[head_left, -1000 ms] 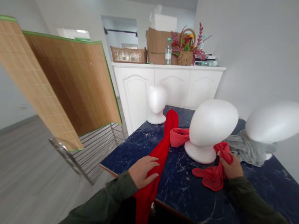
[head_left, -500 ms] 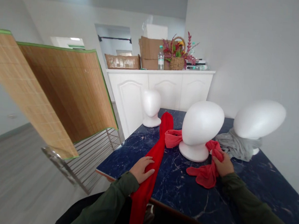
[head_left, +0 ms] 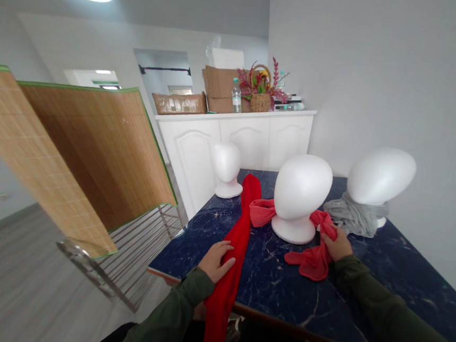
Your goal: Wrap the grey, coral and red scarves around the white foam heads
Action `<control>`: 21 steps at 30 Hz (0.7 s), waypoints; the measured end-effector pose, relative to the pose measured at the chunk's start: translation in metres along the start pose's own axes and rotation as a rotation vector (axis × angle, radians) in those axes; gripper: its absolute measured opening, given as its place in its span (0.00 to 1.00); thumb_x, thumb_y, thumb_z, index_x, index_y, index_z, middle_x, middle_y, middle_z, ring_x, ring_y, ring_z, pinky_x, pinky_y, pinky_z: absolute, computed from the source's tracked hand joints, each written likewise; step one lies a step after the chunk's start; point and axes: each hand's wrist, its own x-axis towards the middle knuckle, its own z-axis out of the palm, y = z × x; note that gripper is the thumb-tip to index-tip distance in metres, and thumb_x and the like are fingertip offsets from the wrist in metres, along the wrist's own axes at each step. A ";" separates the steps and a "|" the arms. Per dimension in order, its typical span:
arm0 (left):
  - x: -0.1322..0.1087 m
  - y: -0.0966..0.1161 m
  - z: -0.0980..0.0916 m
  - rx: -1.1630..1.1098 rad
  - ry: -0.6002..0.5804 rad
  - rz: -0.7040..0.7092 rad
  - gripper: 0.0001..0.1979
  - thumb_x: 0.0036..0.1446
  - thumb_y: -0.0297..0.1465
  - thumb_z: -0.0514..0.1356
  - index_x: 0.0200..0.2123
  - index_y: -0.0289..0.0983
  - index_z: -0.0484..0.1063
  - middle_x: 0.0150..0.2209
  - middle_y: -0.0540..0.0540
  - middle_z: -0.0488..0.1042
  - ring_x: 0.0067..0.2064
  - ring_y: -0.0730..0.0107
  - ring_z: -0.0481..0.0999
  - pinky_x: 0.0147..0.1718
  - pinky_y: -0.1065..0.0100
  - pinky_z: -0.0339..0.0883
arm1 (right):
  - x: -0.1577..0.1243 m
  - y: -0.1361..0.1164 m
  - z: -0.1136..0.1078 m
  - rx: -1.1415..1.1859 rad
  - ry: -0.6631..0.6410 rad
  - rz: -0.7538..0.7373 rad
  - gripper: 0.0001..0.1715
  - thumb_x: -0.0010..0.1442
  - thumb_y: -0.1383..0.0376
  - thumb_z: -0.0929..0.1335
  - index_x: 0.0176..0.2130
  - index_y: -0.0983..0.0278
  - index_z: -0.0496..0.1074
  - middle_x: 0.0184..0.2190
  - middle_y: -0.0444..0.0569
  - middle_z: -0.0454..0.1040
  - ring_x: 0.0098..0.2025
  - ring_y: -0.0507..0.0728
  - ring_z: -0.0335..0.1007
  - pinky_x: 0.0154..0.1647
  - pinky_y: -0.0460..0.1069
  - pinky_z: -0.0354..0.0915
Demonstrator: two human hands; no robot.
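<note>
A long red scarf [head_left: 239, 238] was laid lengthwise over a dark blue marbled table [head_left: 277, 290], its near end hung down over the front edge. The left hand [head_left: 216, 260] was rested on the scarf near that edge, palm down; its fingers were loosely spread, the thumb was held apart, and no cloth was seen to be pinched between them.

By the right hand [head_left: 338, 244], a bunched part of a pink scarf [head_left: 316, 264] was gripped between thumb and fingers, just beside the base of the middle foam head [head_left: 303, 191]. How tightly the fingers were pressed together could not be told, as they were partly hidden by the hand and cloth. Below the grip, a loose end was spread on the table. Another pink stretch [head_left: 262, 213] was seen on the other side of the head; whether the two were joined behind it could not be told.

The middle head was stood upright on its round base. A second foam head [head_left: 227, 163] was placed farther back, near the far end of the red scarf. A third foam head [head_left: 382, 176] was set at the right, with grey cloth [head_left: 354, 216] gathered around its neck. Beyond the table, a white cabinet [head_left: 187, 154] was topped with boxes, a bottle [head_left: 236, 98] and a flower basket [head_left: 260, 103].
</note>
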 end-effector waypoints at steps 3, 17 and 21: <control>0.001 0.000 0.001 0.019 0.008 0.026 0.16 0.45 0.37 0.59 0.38 0.40 0.72 0.45 0.41 0.69 0.50 0.57 0.64 0.52 0.55 0.51 | 0.001 0.004 0.000 -0.040 -0.006 0.005 0.26 0.43 0.61 0.65 0.43 0.69 0.64 0.40 0.57 0.65 0.42 0.64 0.62 0.46 0.57 0.58; 0.006 -0.013 0.004 0.138 -0.020 0.073 0.13 0.48 0.37 0.57 0.38 0.41 0.71 0.43 0.41 0.70 0.48 0.57 0.66 0.51 0.55 0.54 | 0.000 0.006 0.001 -0.027 0.017 0.023 0.26 0.43 0.59 0.65 0.42 0.68 0.64 0.39 0.56 0.66 0.41 0.65 0.63 0.45 0.58 0.59; 0.010 -0.011 0.006 0.168 -0.052 0.069 0.14 0.50 0.37 0.54 0.40 0.40 0.70 0.45 0.42 0.69 0.49 0.60 0.65 0.51 0.57 0.55 | 0.001 0.007 0.001 -0.047 0.005 0.010 0.26 0.44 0.58 0.64 0.42 0.67 0.64 0.40 0.56 0.65 0.42 0.64 0.62 0.46 0.57 0.58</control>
